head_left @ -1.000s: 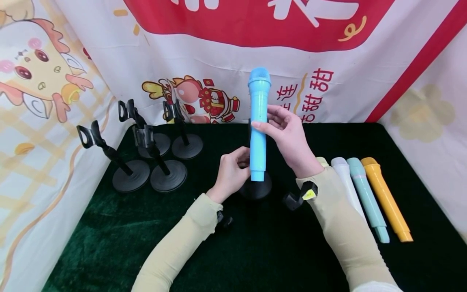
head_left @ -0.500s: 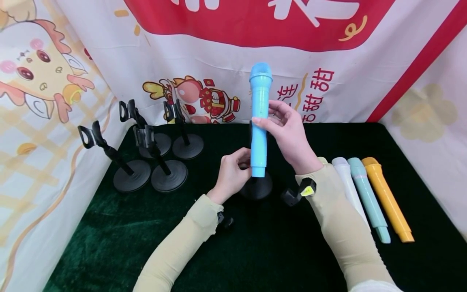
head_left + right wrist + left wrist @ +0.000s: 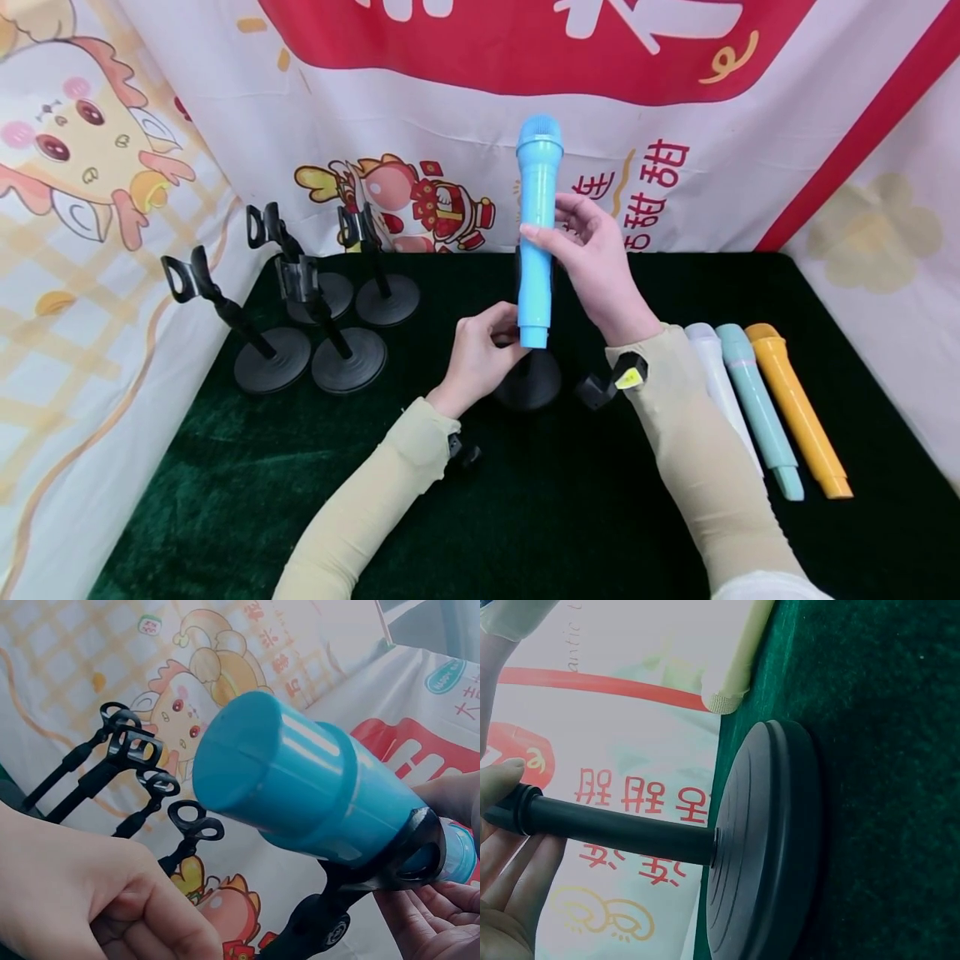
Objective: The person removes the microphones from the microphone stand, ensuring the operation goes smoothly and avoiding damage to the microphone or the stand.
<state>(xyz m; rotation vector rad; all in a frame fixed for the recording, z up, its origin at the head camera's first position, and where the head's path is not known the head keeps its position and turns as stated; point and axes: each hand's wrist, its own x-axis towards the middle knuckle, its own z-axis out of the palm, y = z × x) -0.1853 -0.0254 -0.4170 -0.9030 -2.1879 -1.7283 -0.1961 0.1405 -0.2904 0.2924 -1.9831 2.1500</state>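
My right hand point(image 3: 600, 271) holds a light blue microphone point(image 3: 536, 208) by its middle, thumb on the near side, grille upward. In the right wrist view a black clip point(image 3: 424, 832) wraps round the microphone's body. That clip tops a black desk microphone stand, whose round base point(image 3: 534, 383) rests on the table. My left hand point(image 3: 480, 354) grips the stand below the clip; the left wrist view shows thumb and fingers round a collar at the top of the pole point(image 3: 622, 829). In the head view the microphone hides most of the pole and clip.
Several black microphone stands point(image 3: 348, 360) with bare clips stand at the left of the green cloth-covered table point(image 3: 480, 533). White point(image 3: 723, 383), mint green point(image 3: 761, 408) and orange point(image 3: 798, 408) microphones lie at the right; a pale yellow one point(image 3: 739, 656) shows in the left wrist view. Printed cloth hangs behind.
The blue microphone and my right hand have shifted upward in the head view, its lower end rising clear of more of the base. My left hand has stayed nearly in place.
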